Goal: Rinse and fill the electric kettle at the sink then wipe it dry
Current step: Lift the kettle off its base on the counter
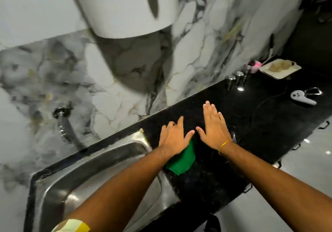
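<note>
My left hand (173, 138) lies palm down on the black counter (206, 178), with its heel over the top edge of a folded green cloth (182, 160). My right hand (213, 127) is held flat beside it with its fingers spread and nothing in it. The two thumbs almost touch. A dark rounded shape with a shiny rim (233, 135) shows just right of my right wrist, and a black cord (260, 106) runs to it; I cannot tell whether this is the kettle. The steel sink (100, 161) is to the left, partly hidden by my left forearm.
A steel tap (62, 124) comes out of the marble wall above the sink. A white tank (124, 9) hangs overhead. At the counter's far right stand steel tumblers (237, 78), a beige tray (280, 68) and a white controller (301, 98).
</note>
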